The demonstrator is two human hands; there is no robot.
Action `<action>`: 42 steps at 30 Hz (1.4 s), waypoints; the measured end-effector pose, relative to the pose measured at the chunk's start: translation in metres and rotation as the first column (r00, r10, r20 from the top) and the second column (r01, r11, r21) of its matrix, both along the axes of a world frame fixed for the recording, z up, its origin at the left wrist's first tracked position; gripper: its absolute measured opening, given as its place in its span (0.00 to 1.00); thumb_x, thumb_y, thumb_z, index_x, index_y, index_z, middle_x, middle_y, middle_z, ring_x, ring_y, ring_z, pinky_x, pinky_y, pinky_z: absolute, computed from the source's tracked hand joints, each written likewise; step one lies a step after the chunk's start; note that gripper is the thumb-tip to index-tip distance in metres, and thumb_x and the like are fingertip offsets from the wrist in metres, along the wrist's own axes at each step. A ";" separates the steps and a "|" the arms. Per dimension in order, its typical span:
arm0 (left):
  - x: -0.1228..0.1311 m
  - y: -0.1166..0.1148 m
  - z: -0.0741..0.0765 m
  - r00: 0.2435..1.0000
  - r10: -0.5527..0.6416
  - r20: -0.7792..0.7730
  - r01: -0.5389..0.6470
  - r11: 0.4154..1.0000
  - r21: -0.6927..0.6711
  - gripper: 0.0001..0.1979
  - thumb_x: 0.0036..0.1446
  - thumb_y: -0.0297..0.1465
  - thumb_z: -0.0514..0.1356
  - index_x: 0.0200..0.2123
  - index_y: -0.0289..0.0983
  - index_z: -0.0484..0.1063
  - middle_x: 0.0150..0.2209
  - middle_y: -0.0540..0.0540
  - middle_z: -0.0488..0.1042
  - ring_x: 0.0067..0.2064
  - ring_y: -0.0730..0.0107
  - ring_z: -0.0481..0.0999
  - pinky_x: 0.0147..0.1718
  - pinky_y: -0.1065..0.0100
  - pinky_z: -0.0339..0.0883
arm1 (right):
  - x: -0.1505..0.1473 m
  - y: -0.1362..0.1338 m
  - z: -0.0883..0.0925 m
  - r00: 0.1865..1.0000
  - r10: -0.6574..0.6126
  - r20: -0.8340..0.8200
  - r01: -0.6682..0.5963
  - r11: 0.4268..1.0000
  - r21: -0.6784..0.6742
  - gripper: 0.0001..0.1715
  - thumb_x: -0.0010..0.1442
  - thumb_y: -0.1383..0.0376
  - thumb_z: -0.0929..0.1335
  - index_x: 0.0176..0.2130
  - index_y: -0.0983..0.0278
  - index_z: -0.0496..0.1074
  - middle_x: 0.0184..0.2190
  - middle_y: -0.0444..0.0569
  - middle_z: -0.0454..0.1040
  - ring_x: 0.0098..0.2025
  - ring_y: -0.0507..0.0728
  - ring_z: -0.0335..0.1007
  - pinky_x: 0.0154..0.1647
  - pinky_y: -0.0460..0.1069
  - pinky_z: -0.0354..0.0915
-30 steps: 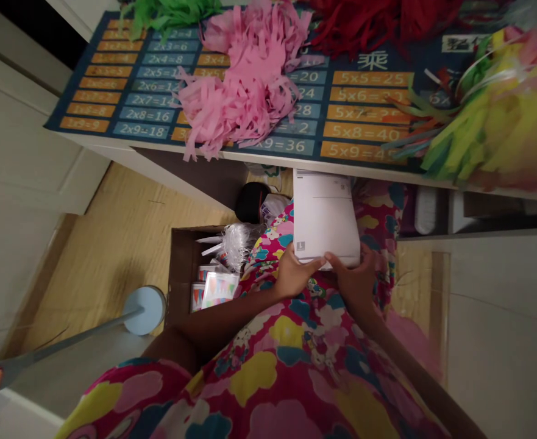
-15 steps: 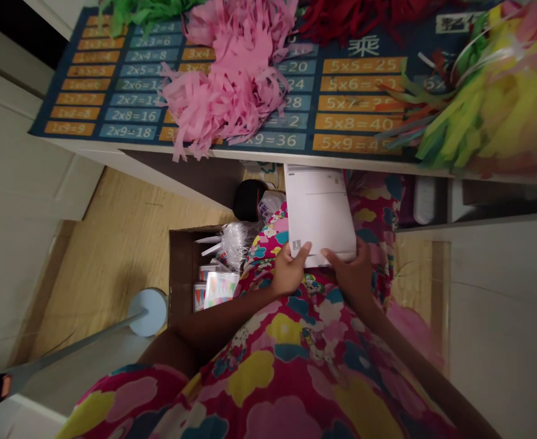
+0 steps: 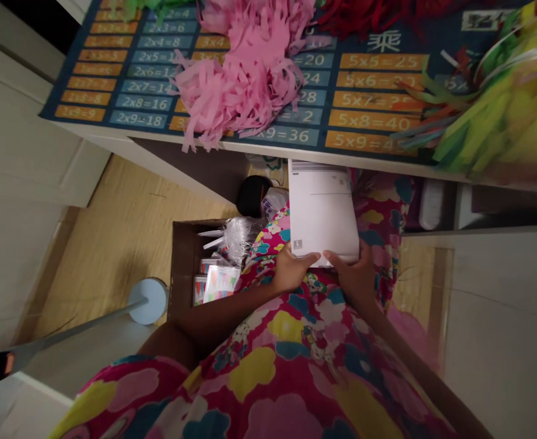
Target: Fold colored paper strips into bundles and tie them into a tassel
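A flat white packet (image 3: 323, 213) rests over my lap, its far end close under the table edge. It carries a dark-striped band at the far end, small print, and a grey square marked L at the near left corner. My left hand (image 3: 292, 271) grips the near left corner, with its thumb on top. On the near right corner, my right hand (image 3: 356, 273) is closed the same way, thumb pointing inward. The two thumb tips almost meet at the near edge. The fingers underneath are hidden, and I cannot tell what is inside the packet.
Pink tissue fringe (image 3: 245, 85), red fringe (image 3: 373, 15) and a multicoloured tassel bundle (image 3: 492, 122) lie on the times-table mat (image 3: 144, 103). At left, a cardboard box (image 3: 182, 262) holds white stringy bundles and printed packs. A pole with a round blue base (image 3: 147, 302) stands nearby.
My left thumb has slid right along the packet's near edge, toward the right thumb. Both hands still hold the packet. The view has shifted slightly.
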State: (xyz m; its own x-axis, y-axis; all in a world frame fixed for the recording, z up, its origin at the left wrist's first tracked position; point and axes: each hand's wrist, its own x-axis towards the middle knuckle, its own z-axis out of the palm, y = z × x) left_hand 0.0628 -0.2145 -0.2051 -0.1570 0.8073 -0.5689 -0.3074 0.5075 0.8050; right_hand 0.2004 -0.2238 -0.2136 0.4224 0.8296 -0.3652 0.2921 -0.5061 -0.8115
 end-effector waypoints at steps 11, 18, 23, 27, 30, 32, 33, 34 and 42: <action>-0.001 0.002 0.003 0.993 0.061 0.102 -0.055 0.997 -0.063 0.24 0.34 0.46 0.76 0.30 0.34 0.80 0.30 0.47 0.81 0.33 0.66 0.77 0.38 0.66 0.69 | -0.002 0.000 0.006 1.000 -0.020 0.000 0.020 0.999 -0.027 0.42 0.40 0.50 0.76 0.52 0.65 0.71 0.49 0.59 0.75 0.44 0.64 0.72 0.45 0.57 0.68; -0.002 -0.001 0.001 0.995 -0.002 0.104 0.006 0.999 -0.038 0.24 0.39 0.47 0.74 0.31 0.33 0.79 0.31 0.46 0.81 0.33 0.66 0.78 0.38 0.66 0.70 | -0.003 0.000 0.006 0.999 -0.025 0.023 0.026 1.000 -0.018 0.40 0.40 0.50 0.76 0.50 0.65 0.72 0.48 0.58 0.76 0.44 0.64 0.72 0.45 0.57 0.68; -0.007 -0.004 0.003 0.992 -0.113 0.055 0.112 0.993 0.023 0.26 0.33 0.32 0.78 0.38 0.33 0.78 0.37 0.44 0.83 0.38 0.62 0.80 0.42 0.63 0.73 | 0.001 0.000 0.008 1.000 -0.021 -0.023 0.020 0.999 -0.031 0.43 0.40 0.50 0.76 0.52 0.66 0.71 0.47 0.59 0.77 0.40 0.63 0.75 0.41 0.55 0.70; -0.013 -0.005 -0.001 0.995 -0.102 -0.019 0.103 0.995 0.021 0.27 0.36 0.29 0.77 0.43 0.33 0.77 0.36 0.44 0.83 0.37 0.62 0.81 0.43 0.61 0.74 | 0.011 -0.006 0.008 0.986 0.080 -0.145 -0.092 0.993 -0.078 0.43 0.45 0.46 0.74 0.54 0.65 0.70 0.47 0.58 0.78 0.31 0.59 0.76 0.34 0.54 0.70; -0.016 -0.005 0.000 0.993 -0.119 -0.019 0.120 0.992 0.034 0.26 0.38 0.29 0.76 0.44 0.33 0.77 0.37 0.43 0.83 0.37 0.61 0.81 0.44 0.61 0.73 | 0.018 -0.008 0.008 0.992 0.112 -0.054 -0.117 0.987 -0.112 0.36 0.45 0.44 0.72 0.45 0.66 0.74 0.39 0.58 0.81 0.35 0.63 0.77 0.35 0.54 0.70; -0.018 -0.004 0.003 0.988 -0.155 -0.007 0.155 0.987 0.050 0.27 0.38 0.30 0.76 0.44 0.33 0.77 0.38 0.43 0.83 0.38 0.61 0.81 0.44 0.61 0.73 | 0.019 -0.008 0.009 0.995 0.099 -0.005 -0.098 0.986 -0.136 0.34 0.45 0.42 0.72 0.41 0.66 0.76 0.36 0.57 0.81 0.37 0.66 0.77 0.37 0.54 0.69; -0.019 -0.004 0.004 0.984 -0.180 0.002 0.179 0.982 0.061 0.28 0.37 0.30 0.77 0.44 0.33 0.76 0.39 0.43 0.83 0.39 0.60 0.81 0.44 0.62 0.74 | 0.019 -0.008 0.010 0.996 0.091 -0.010 -0.091 0.986 -0.138 0.34 0.45 0.42 0.72 0.41 0.65 0.77 0.36 0.57 0.81 0.38 0.66 0.77 0.37 0.54 0.69; -0.021 -0.005 0.006 0.979 -0.204 0.013 0.202 0.976 0.075 0.29 0.35 0.30 0.77 0.44 0.33 0.76 0.40 0.43 0.83 0.40 0.60 0.81 0.44 0.62 0.74 | 0.019 -0.007 0.012 0.996 0.083 -0.027 -0.086 0.987 -0.138 0.34 0.46 0.42 0.71 0.42 0.65 0.77 0.36 0.56 0.81 0.37 0.65 0.77 0.37 0.54 0.69; -0.041 -0.015 0.000 0.961 -0.021 0.277 0.053 0.992 -0.110 0.31 0.25 0.37 0.81 0.36 0.33 0.78 0.36 0.44 0.83 0.34 0.65 0.81 0.39 0.65 0.76 | 0.015 -0.006 0.031 0.956 0.128 -0.262 -0.180 0.967 -0.183 0.35 0.44 0.38 0.68 0.35 0.64 0.77 0.22 0.50 0.77 0.26 0.61 0.72 0.25 0.51 0.64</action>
